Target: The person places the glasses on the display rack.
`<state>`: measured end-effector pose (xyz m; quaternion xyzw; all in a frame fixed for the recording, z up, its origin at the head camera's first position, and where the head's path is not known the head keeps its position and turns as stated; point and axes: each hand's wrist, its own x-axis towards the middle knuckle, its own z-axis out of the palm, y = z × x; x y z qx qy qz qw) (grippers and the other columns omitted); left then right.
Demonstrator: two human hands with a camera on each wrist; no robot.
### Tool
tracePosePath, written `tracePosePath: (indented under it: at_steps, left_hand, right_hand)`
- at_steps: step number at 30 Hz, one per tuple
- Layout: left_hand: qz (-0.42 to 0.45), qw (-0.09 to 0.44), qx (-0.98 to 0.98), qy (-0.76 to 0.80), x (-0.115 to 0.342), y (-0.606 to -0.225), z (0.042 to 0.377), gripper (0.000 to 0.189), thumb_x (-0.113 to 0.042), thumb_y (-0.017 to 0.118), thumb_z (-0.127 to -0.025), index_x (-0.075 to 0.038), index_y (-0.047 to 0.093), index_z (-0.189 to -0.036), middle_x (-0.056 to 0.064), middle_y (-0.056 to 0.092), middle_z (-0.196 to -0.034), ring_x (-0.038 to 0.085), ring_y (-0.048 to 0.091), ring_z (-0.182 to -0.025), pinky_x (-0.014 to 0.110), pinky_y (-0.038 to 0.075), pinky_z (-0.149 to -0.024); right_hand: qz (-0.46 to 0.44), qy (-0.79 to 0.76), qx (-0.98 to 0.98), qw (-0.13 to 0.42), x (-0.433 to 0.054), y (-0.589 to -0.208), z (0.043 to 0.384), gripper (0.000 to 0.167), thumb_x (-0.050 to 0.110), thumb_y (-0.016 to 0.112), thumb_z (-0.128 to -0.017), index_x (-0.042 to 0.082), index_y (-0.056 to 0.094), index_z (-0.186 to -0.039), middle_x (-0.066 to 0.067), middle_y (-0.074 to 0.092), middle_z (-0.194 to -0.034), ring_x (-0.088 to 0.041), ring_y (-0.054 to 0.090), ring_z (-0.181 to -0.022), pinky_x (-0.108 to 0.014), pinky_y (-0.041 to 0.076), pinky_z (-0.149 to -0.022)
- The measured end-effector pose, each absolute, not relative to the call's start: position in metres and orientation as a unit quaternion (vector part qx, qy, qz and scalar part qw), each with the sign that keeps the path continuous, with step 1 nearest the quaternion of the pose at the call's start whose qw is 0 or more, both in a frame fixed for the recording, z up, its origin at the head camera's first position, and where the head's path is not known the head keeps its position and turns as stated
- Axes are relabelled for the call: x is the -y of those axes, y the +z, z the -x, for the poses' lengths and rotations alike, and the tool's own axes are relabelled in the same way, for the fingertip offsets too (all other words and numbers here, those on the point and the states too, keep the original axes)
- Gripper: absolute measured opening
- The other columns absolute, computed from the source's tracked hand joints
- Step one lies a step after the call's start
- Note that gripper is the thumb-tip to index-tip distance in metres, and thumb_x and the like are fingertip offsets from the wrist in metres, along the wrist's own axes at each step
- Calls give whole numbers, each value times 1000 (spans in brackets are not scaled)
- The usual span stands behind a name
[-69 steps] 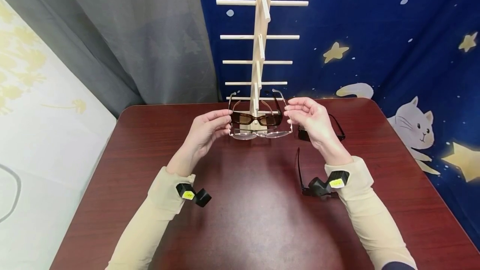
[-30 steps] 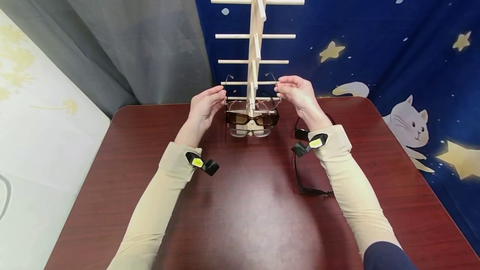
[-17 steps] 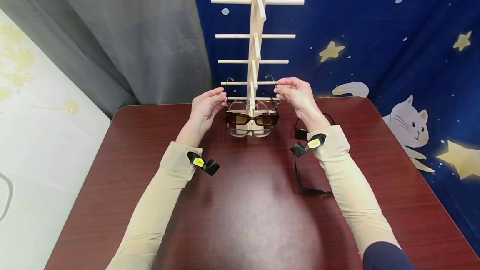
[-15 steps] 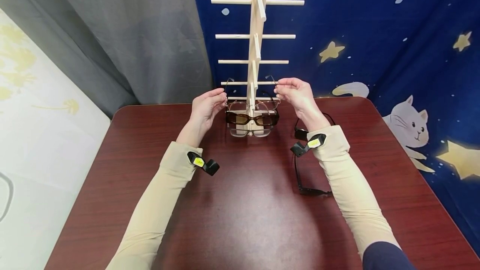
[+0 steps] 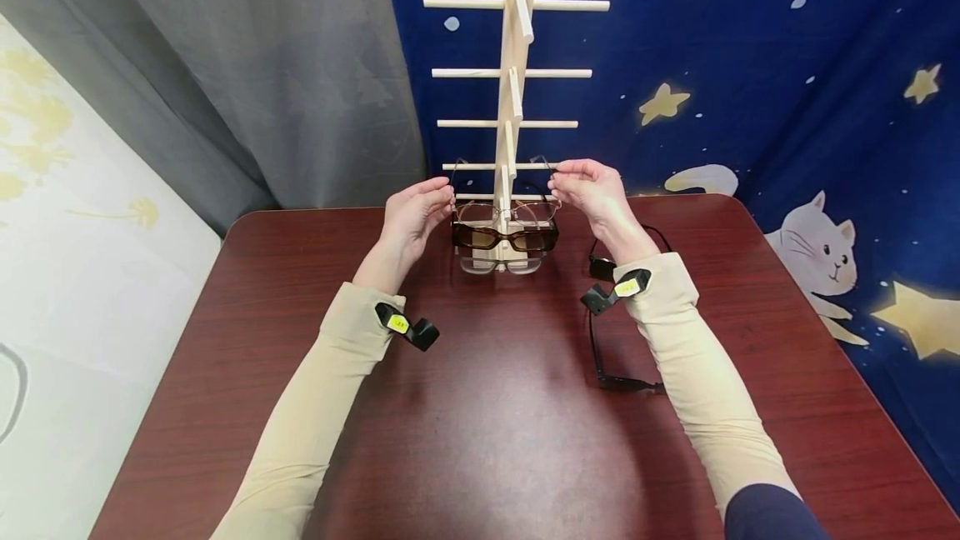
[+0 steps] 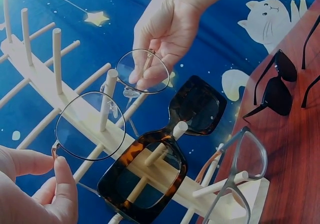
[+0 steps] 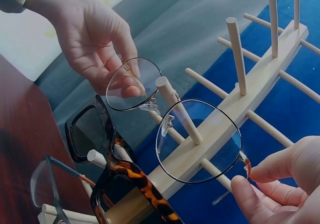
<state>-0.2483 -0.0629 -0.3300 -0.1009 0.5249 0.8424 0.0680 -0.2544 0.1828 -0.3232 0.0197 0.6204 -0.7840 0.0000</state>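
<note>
Head view: I see the left hand (image 5: 407, 222) and right hand (image 5: 597, 198) each pinching one side of the wire-rimmed glasses (image 5: 480, 212), which lie between them at the wooden stand (image 5: 512, 51).

Left wrist view: tortoiseshell sunglasses (image 6: 136, 153) sit right of the left hand.

Right wrist view: a peg (image 7: 186, 121) stands left of the right hand.

Your head camera looks forward and down, farthest back, over the tabletop (image 5: 480, 440); your left wrist camera (image 5: 424, 335) faces rightward, your right wrist camera (image 5: 598, 298) leftward, both near the rack (image 5: 513, 52), sharing the round glasses (image 7: 215, 129), your left hand (image 7: 92, 41) and right hand (image 6: 170, 26).
</note>
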Motion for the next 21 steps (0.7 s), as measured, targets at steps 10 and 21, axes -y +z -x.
tracePosePath:
  at_steps: [10,21]
  left_hand:
    - [100,64,-521,845,64,-331,243,39,9,56,-88,13,49,-126,2,65,-73,9,62,-64,16,54,-62]
    - [92,24,-549,830,64,-340,218,26,9,57,-87,12,55,-113,5,63,-80,9,62,-65,18,54,-65]
  right_hand:
    - [-30,-782,-622,9,-185,-324,251,17,-10,56,-87,-8,54,-104,-3,65,-73,-10,65,-67,-17,54,-66]
    - [-28,-766,-643,2,-202,-334,235,11,-5,57,-89,4,58,-94,-2,66,-77,-9,65,-71,-20,55,-73]
